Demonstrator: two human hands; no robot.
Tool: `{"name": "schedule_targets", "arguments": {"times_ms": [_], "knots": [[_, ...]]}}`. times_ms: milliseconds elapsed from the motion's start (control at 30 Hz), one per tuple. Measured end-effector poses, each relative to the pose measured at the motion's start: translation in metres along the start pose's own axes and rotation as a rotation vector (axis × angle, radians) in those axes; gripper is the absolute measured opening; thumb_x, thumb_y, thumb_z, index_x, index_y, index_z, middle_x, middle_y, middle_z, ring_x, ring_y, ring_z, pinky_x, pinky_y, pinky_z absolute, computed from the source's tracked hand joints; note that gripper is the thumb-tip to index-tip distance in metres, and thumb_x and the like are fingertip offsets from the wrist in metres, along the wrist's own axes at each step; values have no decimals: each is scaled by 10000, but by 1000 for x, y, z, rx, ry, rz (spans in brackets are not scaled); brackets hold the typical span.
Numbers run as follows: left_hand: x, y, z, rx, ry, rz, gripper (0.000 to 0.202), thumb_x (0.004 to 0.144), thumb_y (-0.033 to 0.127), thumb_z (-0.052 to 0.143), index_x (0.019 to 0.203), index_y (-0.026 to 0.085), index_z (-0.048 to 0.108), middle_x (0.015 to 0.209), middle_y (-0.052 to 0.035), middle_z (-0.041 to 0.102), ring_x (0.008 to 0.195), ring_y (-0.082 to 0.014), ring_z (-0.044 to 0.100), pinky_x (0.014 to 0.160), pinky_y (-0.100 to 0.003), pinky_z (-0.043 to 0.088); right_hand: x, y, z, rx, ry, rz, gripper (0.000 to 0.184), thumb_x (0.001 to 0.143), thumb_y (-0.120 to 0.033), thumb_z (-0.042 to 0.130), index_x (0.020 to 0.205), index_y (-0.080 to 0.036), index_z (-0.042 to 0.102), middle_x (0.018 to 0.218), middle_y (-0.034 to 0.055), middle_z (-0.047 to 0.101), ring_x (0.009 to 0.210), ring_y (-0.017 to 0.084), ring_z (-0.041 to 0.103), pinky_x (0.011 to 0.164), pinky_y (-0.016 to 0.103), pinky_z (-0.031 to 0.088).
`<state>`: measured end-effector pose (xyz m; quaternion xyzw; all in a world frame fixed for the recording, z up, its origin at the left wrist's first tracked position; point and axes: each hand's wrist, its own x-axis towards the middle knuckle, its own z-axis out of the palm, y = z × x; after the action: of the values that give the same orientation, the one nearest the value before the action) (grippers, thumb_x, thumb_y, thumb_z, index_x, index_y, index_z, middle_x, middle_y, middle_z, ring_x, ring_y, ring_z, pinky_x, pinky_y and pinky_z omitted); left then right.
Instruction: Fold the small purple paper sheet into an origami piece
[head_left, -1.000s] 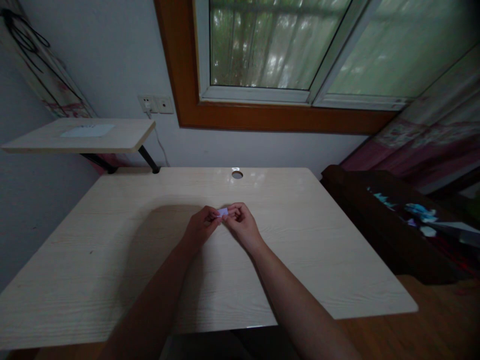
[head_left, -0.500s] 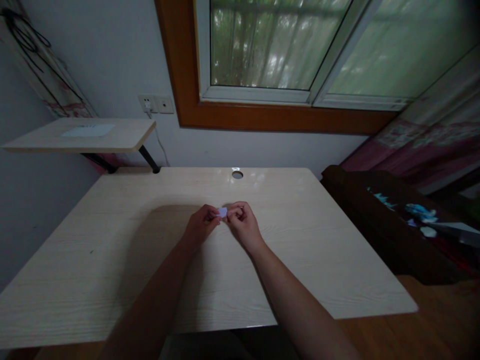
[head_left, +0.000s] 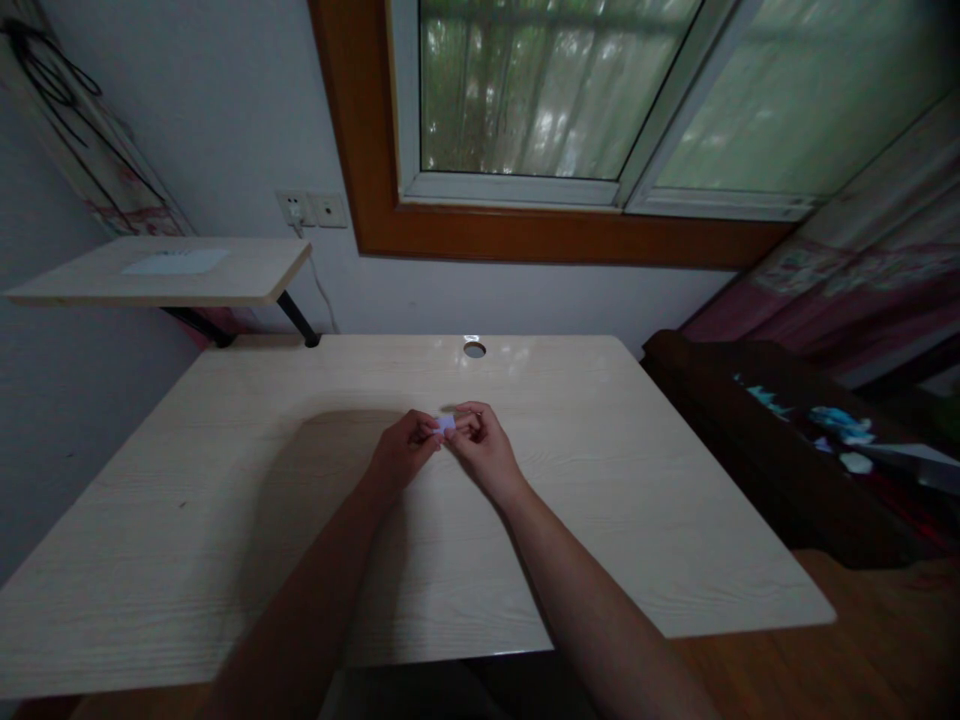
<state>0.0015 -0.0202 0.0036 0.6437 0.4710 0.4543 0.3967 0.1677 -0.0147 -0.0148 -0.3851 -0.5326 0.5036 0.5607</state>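
Note:
A small pale lilac piece of paper is held between my two hands above the middle of the desk. My left hand pinches its left end between thumb and fingers. At its right end, my right hand has the thumb on the paper's lower edge, with the fingers bent behind and beside it. The fingertips cover both ends of the paper, so its full shape is hidden.
A raised shelf with a white sheet on it stands at the back left. A cable hole lies near the desk's back edge. To the right is a dark wooden piece of furniture with blue and white items on it.
My right fingers have loosened and straightened slightly, and the right thumb has shifted left onto the paper. More of the paper's right edge shows. My left hand has barely moved.

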Motion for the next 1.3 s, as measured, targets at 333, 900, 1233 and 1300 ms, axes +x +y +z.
{"name": "schedule_targets", "arguments": {"times_ms": [333,900,1233,1300], "knots": [[0,-13,0,-152,-48,-20,179,828,277,623,973,181,584,799,-11,684,736,-150,700,740,-289,562,3,2,-1,96,24,-2,363,760,-233,734,1074,-250,552,740,-41,654,699,143,629,688,280,479],[1,-6,1,23,20,41,223,777,263,689,970,190,606,760,15,634,698,-121,637,684,-233,510,0,4,-1,-45,-32,-25,447,758,-235,729,1153,-268,520,817,-23,638,711,140,617,663,272,497],[2,-6,0,-22,-6,2,219,770,244,671,970,190,600,745,23,617,681,-120,633,681,-240,505,-1,0,0,-61,8,-23,399,759,-232,711,1113,-252,526,762,-28,638,680,143,624,646,267,506],[3,-7,0,-51,-9,-9,221,769,238,668,973,190,597,744,24,619,684,-120,637,689,-244,510,-1,2,-1,-45,28,-21,380,762,-225,694,1102,-249,526,741,-34,642,684,146,634,660,274,515]]}}
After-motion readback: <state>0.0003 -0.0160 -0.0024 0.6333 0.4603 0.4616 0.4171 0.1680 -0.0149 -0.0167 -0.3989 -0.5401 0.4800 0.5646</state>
